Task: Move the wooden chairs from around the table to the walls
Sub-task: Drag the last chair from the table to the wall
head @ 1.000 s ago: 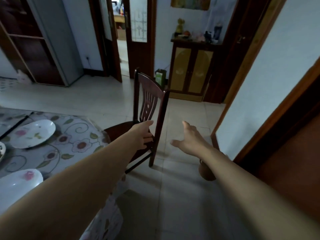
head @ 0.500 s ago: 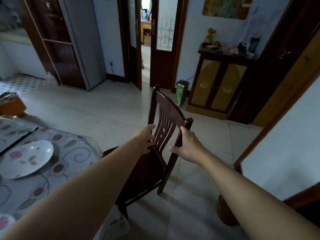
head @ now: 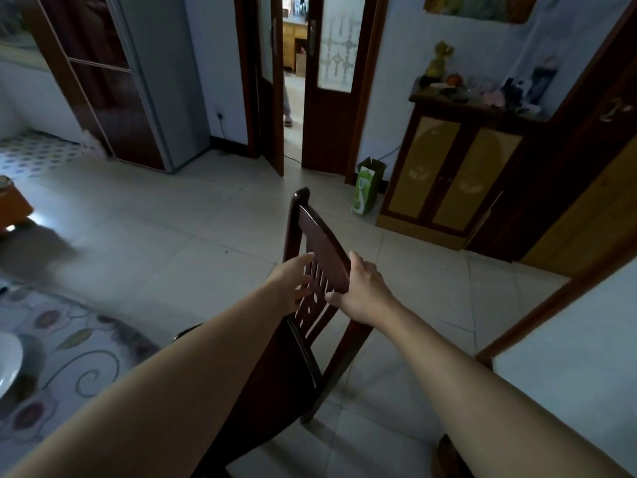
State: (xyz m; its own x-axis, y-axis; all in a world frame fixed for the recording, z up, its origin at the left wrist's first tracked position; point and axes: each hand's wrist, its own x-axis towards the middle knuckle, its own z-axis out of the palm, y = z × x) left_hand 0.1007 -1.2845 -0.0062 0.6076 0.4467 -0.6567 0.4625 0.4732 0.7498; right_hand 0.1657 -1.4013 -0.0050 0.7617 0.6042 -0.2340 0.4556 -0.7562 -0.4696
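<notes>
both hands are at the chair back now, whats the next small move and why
Probably close the left hand round the slats, then lift. The right hand already grips the wooden chair at its back's edge, while the left's fingers lie straight against it, and the chair stands beside the table.

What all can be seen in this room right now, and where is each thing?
wooden chair: one, dark brown, middle of the floor, beside the table
table: one, flowered cloth, lower left
plate: one, white, on the table at the left edge
cabinet: one, brown with yellow doors, by the right wall, small ornaments on top
carton: one, green and white, on the floor left of the cabinet
double door: one, dark wood with glass panes, ajar, at the back
refrigerator: one, dark red and grey, back left
left hand: fingers straight against the chair's back slats
right hand: grips the edge of the chair's backrest
</notes>
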